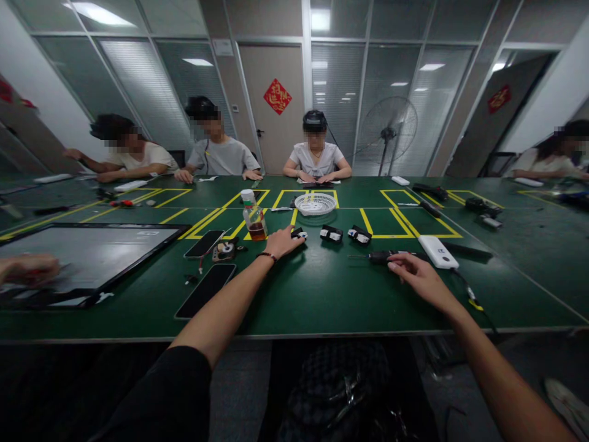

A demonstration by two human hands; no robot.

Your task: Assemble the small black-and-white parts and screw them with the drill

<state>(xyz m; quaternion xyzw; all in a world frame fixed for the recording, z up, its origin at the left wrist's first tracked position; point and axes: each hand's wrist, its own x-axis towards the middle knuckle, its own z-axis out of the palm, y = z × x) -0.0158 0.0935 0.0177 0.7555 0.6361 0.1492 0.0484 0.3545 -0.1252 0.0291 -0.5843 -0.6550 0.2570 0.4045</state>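
Right hand (416,277) at a slim-shafted tool, left hand (280,243) on a small piece.
Nearest, the right hand's fingers curve loosely at the handle of the dark tool (380,257), which lies low over the desk (322,294), shaft pointing left; whether they grip it I cannot tell. A fuller hold farther along the handle would likely steer the shaft better. Slightly beyond, the left hand's fingers reach onto the black-and-white piece (301,234), pinching or merely touching, unclear; light, even contact should keep it from sliding. Two similar pieces (331,234) sit to its right, and the white basket (315,204) stands farther back.
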